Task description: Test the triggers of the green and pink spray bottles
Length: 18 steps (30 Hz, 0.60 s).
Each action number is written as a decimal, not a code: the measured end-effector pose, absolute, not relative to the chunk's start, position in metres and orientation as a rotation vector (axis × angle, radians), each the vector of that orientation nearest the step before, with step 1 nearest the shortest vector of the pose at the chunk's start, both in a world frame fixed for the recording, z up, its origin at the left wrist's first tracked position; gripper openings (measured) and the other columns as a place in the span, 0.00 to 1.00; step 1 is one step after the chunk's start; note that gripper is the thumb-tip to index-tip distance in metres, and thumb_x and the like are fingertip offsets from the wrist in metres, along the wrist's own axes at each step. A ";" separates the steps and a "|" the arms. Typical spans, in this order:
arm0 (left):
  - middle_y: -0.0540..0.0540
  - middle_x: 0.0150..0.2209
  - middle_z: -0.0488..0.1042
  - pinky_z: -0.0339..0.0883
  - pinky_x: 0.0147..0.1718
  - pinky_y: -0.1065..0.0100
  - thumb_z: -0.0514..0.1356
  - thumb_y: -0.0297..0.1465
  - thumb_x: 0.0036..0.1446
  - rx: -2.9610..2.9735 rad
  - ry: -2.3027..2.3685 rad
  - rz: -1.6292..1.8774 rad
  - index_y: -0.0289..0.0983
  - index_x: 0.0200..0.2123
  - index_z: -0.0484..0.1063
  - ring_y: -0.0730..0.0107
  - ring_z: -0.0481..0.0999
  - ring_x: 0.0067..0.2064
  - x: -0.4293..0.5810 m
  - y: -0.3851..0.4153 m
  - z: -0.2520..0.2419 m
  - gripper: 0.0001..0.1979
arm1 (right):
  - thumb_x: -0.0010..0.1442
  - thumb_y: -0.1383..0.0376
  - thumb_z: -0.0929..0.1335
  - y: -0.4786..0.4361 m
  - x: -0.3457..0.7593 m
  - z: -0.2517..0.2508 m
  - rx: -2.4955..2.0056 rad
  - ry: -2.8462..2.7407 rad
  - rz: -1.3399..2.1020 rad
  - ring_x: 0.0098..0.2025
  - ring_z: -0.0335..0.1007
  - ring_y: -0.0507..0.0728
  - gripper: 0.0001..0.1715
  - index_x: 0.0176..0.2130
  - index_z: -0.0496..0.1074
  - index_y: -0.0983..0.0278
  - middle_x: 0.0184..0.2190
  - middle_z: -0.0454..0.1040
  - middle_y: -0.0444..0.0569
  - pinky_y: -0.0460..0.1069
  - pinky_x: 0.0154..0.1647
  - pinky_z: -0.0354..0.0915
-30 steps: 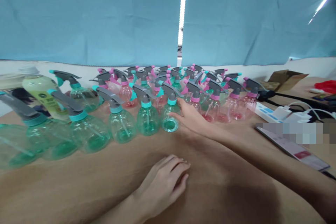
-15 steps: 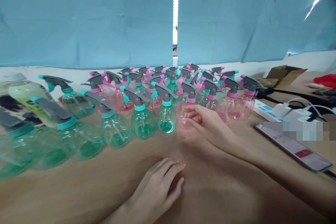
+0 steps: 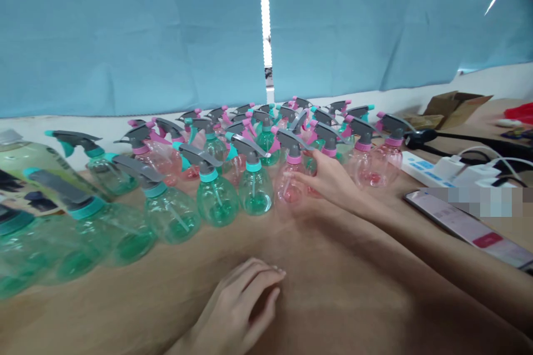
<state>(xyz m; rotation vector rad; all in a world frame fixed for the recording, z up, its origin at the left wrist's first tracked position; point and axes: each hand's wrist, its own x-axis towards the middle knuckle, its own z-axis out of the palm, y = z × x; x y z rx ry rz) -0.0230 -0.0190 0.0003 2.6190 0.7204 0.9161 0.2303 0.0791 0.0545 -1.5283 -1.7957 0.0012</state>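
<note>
Along the front row: a clear pink spray bottle is standing on the wooden table, just right of a green spray bottle.
Right hand: I am curving it around the pink bottle's right side, with my thumb lying across the front and my forefinger pointing past the far side (whether I am squeezing or merely touching, I cannot tell; my other fingers are hiding).
Way from grip: the bottle is sitting to the left of my palm, in line with the gap between thumb and forefinger.
Long axis: it is running upright from the table, crossing the sideways lie of my right forearm.
Spray head: it is aiming its pink nozzle leftward, while its grey lever is ending close to my forefinger.
Left hand: I am resting it on the table nearer my body, loosely curled and holding nothing.
Nearer hand: my right is being the close one; my left is lying well apart from the bottle.
</note>
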 end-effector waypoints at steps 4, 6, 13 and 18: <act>0.46 0.40 0.75 0.72 0.40 0.65 0.52 0.20 0.61 2.598 0.723 0.926 0.41 0.49 0.66 0.65 0.76 0.40 -0.024 -0.019 0.000 0.16 | 0.57 0.46 0.66 0.084 0.224 0.054 -1.559 -1.830 -0.002 0.45 0.73 0.70 0.29 0.47 0.69 0.66 0.44 0.76 0.60 0.60 0.38 0.68; 0.47 0.40 0.74 0.71 0.40 0.66 0.52 0.20 0.61 2.573 0.750 0.925 0.41 0.48 0.67 0.65 0.76 0.41 -0.023 -0.019 0.001 0.15 | 0.57 0.45 0.65 0.082 0.224 0.053 -1.581 -1.842 -0.008 0.42 0.74 0.69 0.27 0.43 0.70 0.65 0.41 0.77 0.59 0.58 0.35 0.67; 0.51 0.39 0.75 0.72 0.38 0.66 0.54 0.26 0.62 2.383 0.986 0.948 0.44 0.45 0.68 0.66 0.77 0.40 -0.018 -0.018 0.006 0.10 | 0.56 0.40 0.62 0.044 0.229 0.053 -1.661 -1.904 -0.077 0.35 0.74 0.66 0.31 0.40 0.68 0.64 0.35 0.76 0.54 0.53 0.26 0.62; 0.44 0.51 0.70 0.69 0.47 0.53 0.60 0.30 0.58 2.324 1.153 0.940 0.45 0.55 0.61 0.56 0.74 0.50 -0.004 -0.017 0.000 0.22 | 0.57 0.40 0.62 0.006 0.231 0.055 -1.650 -1.986 -0.050 0.28 0.73 0.62 0.31 0.40 0.68 0.63 0.28 0.75 0.51 0.51 0.23 0.59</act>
